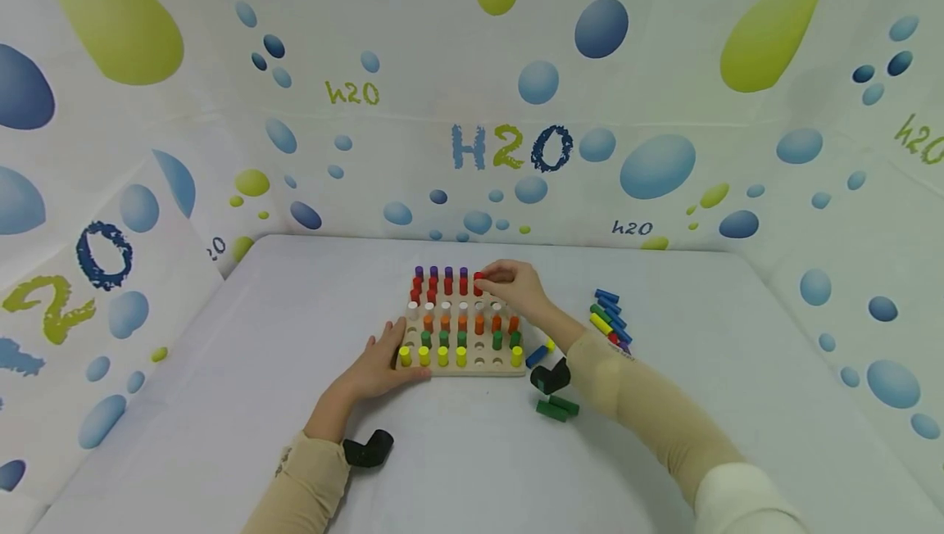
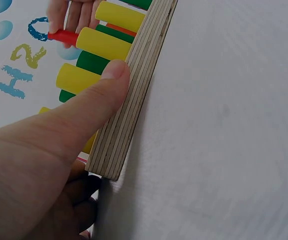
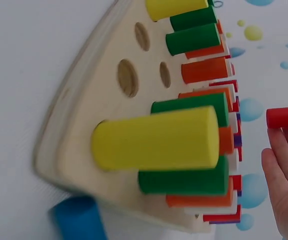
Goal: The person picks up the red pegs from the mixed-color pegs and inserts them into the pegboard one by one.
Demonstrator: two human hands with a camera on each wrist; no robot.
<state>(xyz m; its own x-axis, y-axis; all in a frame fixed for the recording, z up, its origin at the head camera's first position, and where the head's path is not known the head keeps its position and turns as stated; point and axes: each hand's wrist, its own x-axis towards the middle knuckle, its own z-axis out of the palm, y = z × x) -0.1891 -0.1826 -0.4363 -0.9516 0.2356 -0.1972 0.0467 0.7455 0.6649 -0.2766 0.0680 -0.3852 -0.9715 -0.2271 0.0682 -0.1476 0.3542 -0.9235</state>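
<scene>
A wooden pegboard (image 1: 465, 369) bears rows of yellow, green, orange, white, red and purple pegs, with some bare holes. My left hand (image 1: 379, 366) holds its front left corner; in the left wrist view the thumb (image 2: 114, 72) lies on the front edge beside a yellow peg (image 2: 78, 77). At the back rows my right hand (image 1: 516, 284) pinches a red peg (image 1: 478, 278) between thumb and fingertips. That red peg (image 3: 284, 117) shows at the right edge of the right wrist view. Whether its lower end is in a hole, I cannot tell.
Right of the board lies a pile of loose pegs (image 1: 606, 317), mostly blue, with green, yellow, red and purple. A blue peg (image 1: 537, 356) lies by the board's right edge. Loose green pegs (image 1: 553, 410) lie in front. Dark wrist-worn devices (image 1: 371, 450) sit by both forearms.
</scene>
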